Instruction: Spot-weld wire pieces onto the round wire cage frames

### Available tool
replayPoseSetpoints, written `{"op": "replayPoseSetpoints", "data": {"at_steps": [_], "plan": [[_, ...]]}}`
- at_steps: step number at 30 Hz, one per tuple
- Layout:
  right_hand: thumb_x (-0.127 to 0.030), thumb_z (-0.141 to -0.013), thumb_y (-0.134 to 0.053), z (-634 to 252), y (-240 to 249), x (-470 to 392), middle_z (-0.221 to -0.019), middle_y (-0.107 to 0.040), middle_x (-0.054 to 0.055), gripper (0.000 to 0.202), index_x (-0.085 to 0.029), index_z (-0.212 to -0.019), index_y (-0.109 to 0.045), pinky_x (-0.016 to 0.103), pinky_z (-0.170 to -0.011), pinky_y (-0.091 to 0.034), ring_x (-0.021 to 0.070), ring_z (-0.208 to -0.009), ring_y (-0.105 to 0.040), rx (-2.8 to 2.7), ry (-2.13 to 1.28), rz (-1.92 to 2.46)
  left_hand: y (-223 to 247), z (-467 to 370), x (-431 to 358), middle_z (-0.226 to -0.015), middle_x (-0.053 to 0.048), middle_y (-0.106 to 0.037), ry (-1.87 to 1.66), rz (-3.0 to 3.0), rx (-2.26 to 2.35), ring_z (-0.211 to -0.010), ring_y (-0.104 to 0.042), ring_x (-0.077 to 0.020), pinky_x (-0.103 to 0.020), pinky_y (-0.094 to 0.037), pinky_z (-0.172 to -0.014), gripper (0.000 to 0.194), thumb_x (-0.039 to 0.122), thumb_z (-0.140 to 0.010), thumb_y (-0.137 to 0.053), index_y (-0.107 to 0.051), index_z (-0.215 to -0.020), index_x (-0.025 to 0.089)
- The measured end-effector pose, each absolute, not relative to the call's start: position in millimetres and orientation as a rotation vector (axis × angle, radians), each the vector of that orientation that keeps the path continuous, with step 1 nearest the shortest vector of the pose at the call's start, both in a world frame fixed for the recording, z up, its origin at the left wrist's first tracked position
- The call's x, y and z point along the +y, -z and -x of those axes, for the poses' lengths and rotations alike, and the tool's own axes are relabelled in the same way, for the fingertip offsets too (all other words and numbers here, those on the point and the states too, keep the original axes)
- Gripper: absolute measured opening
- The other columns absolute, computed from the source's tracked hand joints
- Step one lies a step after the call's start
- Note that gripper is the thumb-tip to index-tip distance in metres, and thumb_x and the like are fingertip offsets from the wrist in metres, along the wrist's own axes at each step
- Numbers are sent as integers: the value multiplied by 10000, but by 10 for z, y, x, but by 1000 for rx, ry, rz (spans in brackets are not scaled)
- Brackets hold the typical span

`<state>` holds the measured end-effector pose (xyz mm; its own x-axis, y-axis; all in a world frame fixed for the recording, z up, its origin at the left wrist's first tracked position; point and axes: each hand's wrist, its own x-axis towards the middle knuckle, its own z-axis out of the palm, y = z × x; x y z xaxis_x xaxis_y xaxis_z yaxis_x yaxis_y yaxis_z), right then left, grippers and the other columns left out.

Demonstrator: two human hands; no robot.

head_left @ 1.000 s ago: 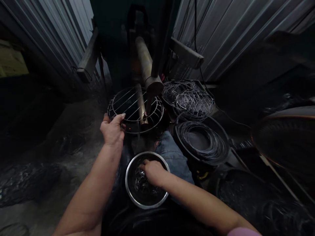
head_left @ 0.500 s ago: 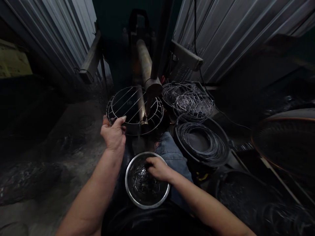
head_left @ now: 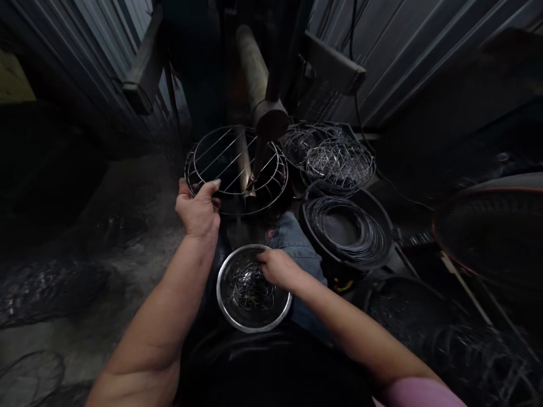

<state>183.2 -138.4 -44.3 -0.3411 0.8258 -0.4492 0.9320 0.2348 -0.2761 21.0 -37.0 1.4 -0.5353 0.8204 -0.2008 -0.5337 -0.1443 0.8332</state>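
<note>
A round wire rack (head_left: pixel 220 162) with parallel bars sits around the lower metal arm of a machine (head_left: pixel 243 161). My left hand (head_left: pixel 197 208) grips its near left rim, thumb on top. Below it, a steel bowl (head_left: pixel 224 308) rests at my lap and holds a heap of short wire pieces (head_left: pixel 250 288). My right hand (head_left: pixel 278 267) reaches over the bowl's right rim, fingers bent together above the wires; whatever is between the fingertips is too small to make out.
A thick horizontal cylinder (head_left: pixel 254 68) hangs above the rack. To the right stand a black basin (head_left: pixel 384 251) with coiled wire rings (head_left: pixel 331 240) and a pile of wire racks (head_left: pixel 339 161). Dark wire bundles (head_left: pixel 51 288) lie on the floor at left.
The view has shifted, so the bowl and machine appear higher. My right hand has drawn up slightly from the wires toward the bowl's rim. My left hand still holds the rack.
</note>
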Motion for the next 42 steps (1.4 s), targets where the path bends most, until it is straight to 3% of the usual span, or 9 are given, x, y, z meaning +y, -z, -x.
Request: {"op": "replayPoseSetpoints", "data": {"at_steps": [7,15,20,24,27,30,35,39,42], "plan": [[-67,-862,-453,-1331,912,-1358,-1005,-717,216,306,-79,-1007,-722,312,-730,-514,276,-945,-697,2229,608,-1619,-13,-192,-378,-705,85,-462,-1818,-370,1167,-500,-457,-51,-192,-281,-437,638,155,-452,-756,-519,-1041,208],[-67,-819,-479,-1374,891,-1451,-989,-710,201,289,-66,-957,-733,303,-714,-494,267,-905,-686,2264,626,-1597,38,-161,-397,-763,68,-464,-1803,-341,1154,-545,-481,-46,-182,-300,-452,710,160,-450,-760,-544,-1125,199],[-72,-771,-511,-1566,681,-1470,-968,-736,142,281,-126,-893,-758,281,-767,-493,236,-917,-681,2339,695,-1596,42,-139,-422,-781,64,-466,-1792,-305,1150,-548,-488,-55,-195,-309,-448,727,170,-443,-777,-539,-1130,184],[-45,-728,-533,-1831,290,-1316,-937,-762,44,337,-188,-936,-756,240,-815,-499,171,-901,-688,2562,1097,-1815,14,-137,-426,-783,62,-468,-1793,-328,1139,-550,-493,-61,-200,-313,-444,651,151,-442,-786,-547,-1046,187],[-150,-784,-582,-1942,5,-1134,-912,-750,39,246,-200,-955,-752,267,-795,-511,173,-846,-684,2773,1293,-2140,-11,-161,-420,-809,52,-482,-1803,-336,1134,-570,-500,-65,-203,-329,-455,589,142,-445,-787,-544,-980,185],[-211,-827,-568,-1881,-127,-964,-792,-716,42,199,-197,-894,-755,274,-732,-504,170,-741,-659,2885,1067,-2418,-23,-203,-413,-842,38,-498,-1813,-346,1144,-603,-516,-72,-206,-354,-478,551,150,-457,-790,-548,-951,184],[-133,-789,-537,-1623,-77,-760,-772,-710,64,233,-180,-848,-757,294,-742,-497,184,-734,-640,2837,718,-2668,-25,-259,-402,-871,28,-509,-1843,-372,1174,-585,-498,-61,-208,-351,-480,562,155,-473,-789,-566,-988,188],[-239,-816,-567,-1516,25,-671,-801,-717,42,198,-191,-872,-750,281,-713,-520,174,-743,-649,2722,1213,-2895,-38,-259,-377,-883,24,-518,-1874,-400,1190,-596,-508,-64,-204,-365,-484,559,161,-473,-795,-570,-984,189],[-316,-793,-610,-1492,104,-651,-785,-710,30,204,-181,-872,-742,254,-590,-522,159,-663,-645,2516,1733,-2980,-49,-249,-362,-894,22,-513,-1891,-400,1199,-598,-507,-62,-201,-370,-479,582,156,-463,-798,-573,-999,187]]}}
